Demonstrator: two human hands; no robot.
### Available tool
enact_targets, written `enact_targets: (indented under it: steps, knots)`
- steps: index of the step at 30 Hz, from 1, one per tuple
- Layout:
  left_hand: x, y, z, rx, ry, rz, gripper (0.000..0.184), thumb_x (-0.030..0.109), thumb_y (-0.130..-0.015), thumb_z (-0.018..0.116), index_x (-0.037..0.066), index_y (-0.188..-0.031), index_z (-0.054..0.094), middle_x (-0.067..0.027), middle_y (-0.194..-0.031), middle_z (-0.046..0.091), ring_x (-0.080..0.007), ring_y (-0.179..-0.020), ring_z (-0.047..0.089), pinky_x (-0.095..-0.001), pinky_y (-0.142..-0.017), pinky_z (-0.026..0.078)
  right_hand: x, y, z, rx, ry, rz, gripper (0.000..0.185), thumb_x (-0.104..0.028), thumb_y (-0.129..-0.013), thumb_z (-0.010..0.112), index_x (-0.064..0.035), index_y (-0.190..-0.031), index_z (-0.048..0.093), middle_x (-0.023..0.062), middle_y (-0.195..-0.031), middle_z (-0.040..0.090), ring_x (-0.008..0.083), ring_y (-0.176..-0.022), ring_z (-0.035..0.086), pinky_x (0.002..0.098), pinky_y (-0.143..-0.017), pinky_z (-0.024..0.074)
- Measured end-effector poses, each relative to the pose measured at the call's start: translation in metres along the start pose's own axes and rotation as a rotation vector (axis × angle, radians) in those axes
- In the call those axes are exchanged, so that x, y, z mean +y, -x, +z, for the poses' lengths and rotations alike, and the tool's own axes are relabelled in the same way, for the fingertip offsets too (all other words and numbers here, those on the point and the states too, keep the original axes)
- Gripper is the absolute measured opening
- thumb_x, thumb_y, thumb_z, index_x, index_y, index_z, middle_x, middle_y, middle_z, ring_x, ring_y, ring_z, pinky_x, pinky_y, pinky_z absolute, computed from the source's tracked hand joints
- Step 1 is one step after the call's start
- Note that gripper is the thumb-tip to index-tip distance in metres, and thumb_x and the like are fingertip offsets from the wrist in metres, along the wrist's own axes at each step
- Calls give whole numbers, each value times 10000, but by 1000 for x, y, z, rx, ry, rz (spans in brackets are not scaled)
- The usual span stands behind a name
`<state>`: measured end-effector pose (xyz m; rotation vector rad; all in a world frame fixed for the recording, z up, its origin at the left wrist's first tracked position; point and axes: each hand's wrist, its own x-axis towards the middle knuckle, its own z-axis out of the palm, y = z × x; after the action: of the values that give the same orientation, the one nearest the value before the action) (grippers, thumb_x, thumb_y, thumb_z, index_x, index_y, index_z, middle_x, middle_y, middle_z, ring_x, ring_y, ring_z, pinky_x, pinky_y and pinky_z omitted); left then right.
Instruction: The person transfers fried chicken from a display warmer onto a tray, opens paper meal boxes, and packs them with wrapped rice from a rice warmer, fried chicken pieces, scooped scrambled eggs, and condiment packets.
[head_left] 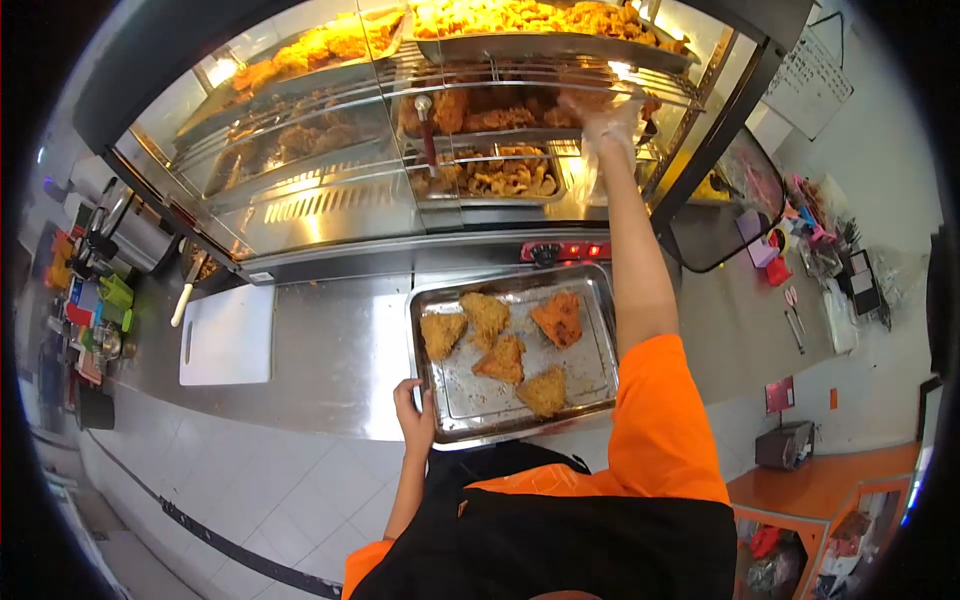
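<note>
A metal tray (590, 385) with several pieces of fried chicken (486, 318) lies on the steel counter. My left hand (414, 412) is at the tray's left edge, its fingers bent over or against the rim, with thumb and fingers apart. My right hand (606, 118), in a clear plastic glove, reaches into the lit display case (340, 225), at the right end of the middle shelf beside fried chicken (500, 119). Glare and blur hide its fingers and anything between them. Below that shelf is a tray of small fried pieces (508, 176).
On the counter to the left lies a white cutting board (228, 335), beside a pan with a pale handle (182, 304). Upper trays (540, 18) hold more fried food. The case's dark frame post (715, 125) stands right of my right arm. Scissors (791, 297) lie farther right.
</note>
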<state>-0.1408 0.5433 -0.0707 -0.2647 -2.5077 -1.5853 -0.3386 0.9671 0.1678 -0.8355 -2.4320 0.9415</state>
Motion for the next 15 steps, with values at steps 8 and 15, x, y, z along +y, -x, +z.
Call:
enact_targets:
  steps: [8,15]
  knots:
    - [-1,-1,0,-25,55,-44,204,20,-731,540,-1,-927,483,-126,-935,470,-247,-912,454,-313,-827,344,76,147,-11,186,-834,-143,537,-74,-679,661,-56,-1157,416,85,-1025,529,186,-864,544,273,-706,469]
    - [-6,-3,3,-44,107,-26,225,37,-722,563,3,-931,485,-135,-937,476,-259,-928,457,-324,-841,343,209,291,87,138,-681,286,642,-335,-676,662,4,-1153,397,162,-1099,490,269,-951,516,354,-809,424]
